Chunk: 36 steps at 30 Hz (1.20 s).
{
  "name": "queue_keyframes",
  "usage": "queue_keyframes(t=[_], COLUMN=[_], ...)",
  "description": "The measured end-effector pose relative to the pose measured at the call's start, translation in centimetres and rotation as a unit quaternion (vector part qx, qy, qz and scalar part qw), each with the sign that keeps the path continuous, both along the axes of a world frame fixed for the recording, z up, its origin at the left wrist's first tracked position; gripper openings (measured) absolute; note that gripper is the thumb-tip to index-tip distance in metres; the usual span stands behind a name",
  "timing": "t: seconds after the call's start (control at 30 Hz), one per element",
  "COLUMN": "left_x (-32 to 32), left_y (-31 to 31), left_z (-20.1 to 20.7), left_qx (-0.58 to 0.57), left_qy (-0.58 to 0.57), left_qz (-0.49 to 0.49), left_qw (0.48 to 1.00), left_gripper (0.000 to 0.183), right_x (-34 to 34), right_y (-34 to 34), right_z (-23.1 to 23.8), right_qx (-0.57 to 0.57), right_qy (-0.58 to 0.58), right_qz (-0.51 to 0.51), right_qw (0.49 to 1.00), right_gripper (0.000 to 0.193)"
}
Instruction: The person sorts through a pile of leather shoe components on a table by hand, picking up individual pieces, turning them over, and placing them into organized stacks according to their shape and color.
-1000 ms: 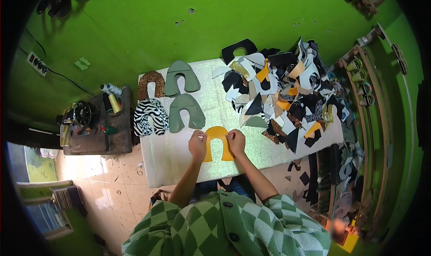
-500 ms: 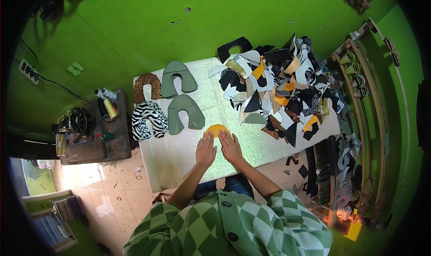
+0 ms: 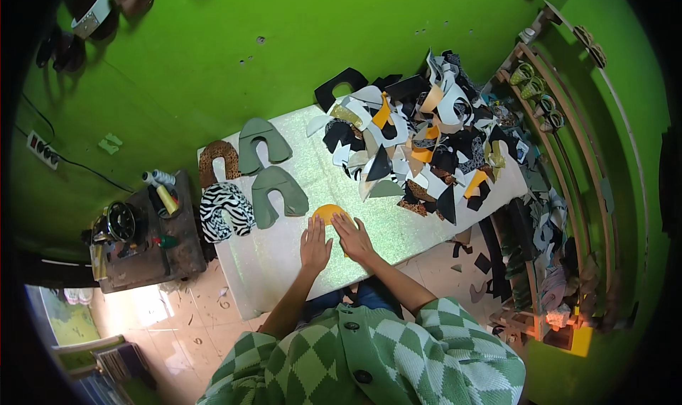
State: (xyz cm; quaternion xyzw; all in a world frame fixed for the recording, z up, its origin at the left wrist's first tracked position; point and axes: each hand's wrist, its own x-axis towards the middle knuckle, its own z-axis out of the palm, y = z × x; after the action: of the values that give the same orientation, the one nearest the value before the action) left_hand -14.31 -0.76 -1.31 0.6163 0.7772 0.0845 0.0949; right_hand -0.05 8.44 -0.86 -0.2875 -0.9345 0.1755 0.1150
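Note:
A yellow-orange piece with a rounded far edge [image 3: 329, 210] lies at the near part of the table, most of it covered by my hands. My left hand [image 3: 315, 246] rests flat on its left side, fingers stretched out. On its right side lies my right hand [image 3: 354, 237], also flat, with the fingers angled inward. To the left of them are arch-shaped pieces in stacks: two green ones [image 3: 264, 148] [image 3: 278, 195], a leopard-print one [image 3: 219, 162] and a zebra-striped one [image 3: 226, 212].
A heap of cut scraps [image 3: 433, 142] covers the table's right side. Left of the table [image 3: 245, 277], a dark stand [image 3: 153, 259] carries thread cones [image 3: 165, 199] and a black handwheel [image 3: 121, 221]. Sandals sit on a wooden rack [image 3: 561, 121] at the right. Offcuts litter the floor.
My view has turned slightly, so the table sits further left and tilted in the picture. Both hands still lie flat on the yellow-orange piece.

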Motion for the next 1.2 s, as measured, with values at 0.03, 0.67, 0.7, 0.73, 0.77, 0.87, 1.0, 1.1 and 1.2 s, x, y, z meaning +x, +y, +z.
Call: queue_keyframes(t=[0.03,0.67,0.7,0.73,0.77,0.87,1.0,1.1,1.2], left_x=[0.1,4.5,4.9,5.3,5.3,5.5,5.7,6.9,7.6], left_y=[0.0,3.6,4.3,5.1,5.6,6.9,8.1,9.8,11.1], left_z=[0.0,4.1,4.3,4.5,4.6,5.7,8.0,9.8,10.8], left_qx=[0.01,0.151,0.151,0.151,0.156,0.176,0.214,0.246,0.247], left_qy=[-0.008,-0.185,-0.181,-0.177,-0.18,-0.191,-0.223,-0.31,-0.372], left_qz=[-0.006,0.055,0.045,0.033,0.035,0.04,0.056,0.016,-0.012], left_qw=[1.0,0.969,0.971,0.972,0.971,0.965,0.949,0.918,0.895], left_gripper=[0.069,0.055,0.055,0.054,0.054,0.053,0.054,0.058,0.059], right_x=[0.5,11.9,12.5,13.3,13.3,14.9,14.9,15.8,15.9], right_y=[-0.1,22.2,23.2,24.1,24.3,24.1,20.4,16.8,13.6], right_z=[-0.3,7.4,7.0,6.7,7.1,10.7,18.6,19.8,17.1], right_qx=[-0.001,-0.011,-0.034,-0.055,-0.021,0.073,0.144,0.037,-0.125], right_qy=[0.01,0.067,0.088,0.11,0.131,0.265,0.336,0.369,0.339], right_qz=[-0.006,-0.427,-0.428,-0.43,-0.434,-0.37,-0.329,-0.252,-0.175], right_qw=[1.0,0.901,0.899,0.894,0.891,0.887,0.871,0.894,0.916], right_gripper=[0.061,0.052,0.051,0.051,0.045,0.039,0.03,0.021,0.02])
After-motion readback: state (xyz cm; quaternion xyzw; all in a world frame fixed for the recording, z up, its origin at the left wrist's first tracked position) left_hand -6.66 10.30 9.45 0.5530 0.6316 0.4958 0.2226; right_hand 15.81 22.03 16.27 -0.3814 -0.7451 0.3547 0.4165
